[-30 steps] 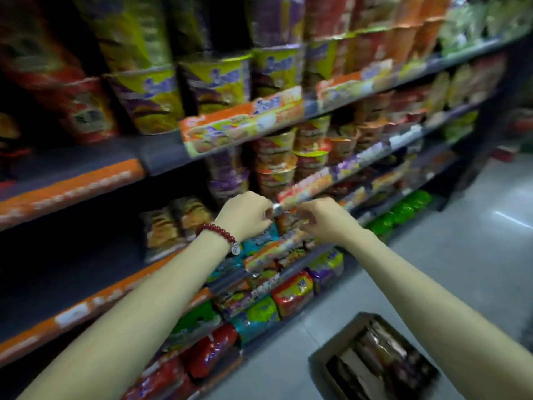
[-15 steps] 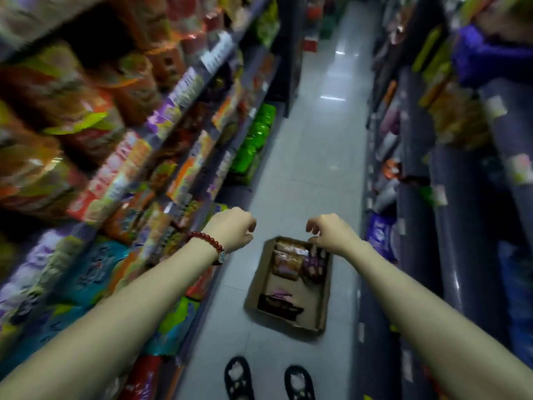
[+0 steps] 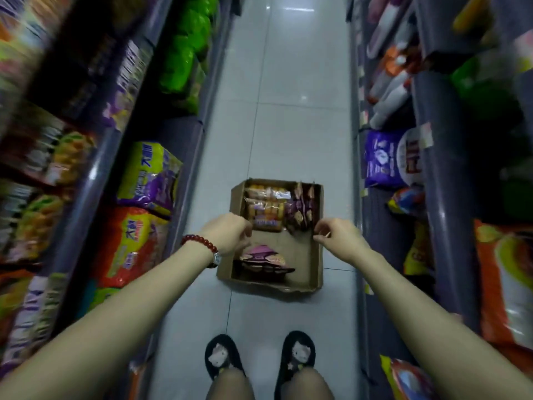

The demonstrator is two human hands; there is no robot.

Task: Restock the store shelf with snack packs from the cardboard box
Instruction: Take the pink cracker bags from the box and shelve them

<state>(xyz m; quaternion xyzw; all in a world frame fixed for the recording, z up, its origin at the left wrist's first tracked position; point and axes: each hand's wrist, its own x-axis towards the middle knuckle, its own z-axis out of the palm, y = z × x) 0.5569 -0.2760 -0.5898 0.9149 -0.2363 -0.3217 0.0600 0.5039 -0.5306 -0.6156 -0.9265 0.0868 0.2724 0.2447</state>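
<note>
A shallow cardboard box (image 3: 315, 264) lies on the aisle floor in front of my feet. Inside it, orange snack packs (image 3: 266, 209) fill the far left, dark purple packs (image 3: 301, 209) the far right, and one pink-purple pack (image 3: 261, 258) lies near the front. My left hand (image 3: 229, 236), with a red bead bracelet on its wrist, hovers over the box's left side with loosely curled fingers and holds nothing. Above the box's right wall my right hand (image 3: 337, 238) hangs the same way, empty. The store shelf (image 3: 95, 174) with snack bags runs along the left.
A second shelf unit (image 3: 438, 168) with bags and bottles lines the right side of the narrow tiled aisle (image 3: 288, 96). My feet in black slippers (image 3: 259, 359) stand just behind the box. Large noodle multipacks (image 3: 144, 174) fill the left shelf's lower levels.
The view swung from the left shelf down to the box on the floor. Both hands left the shelf edge and came down over the box, empty.
</note>
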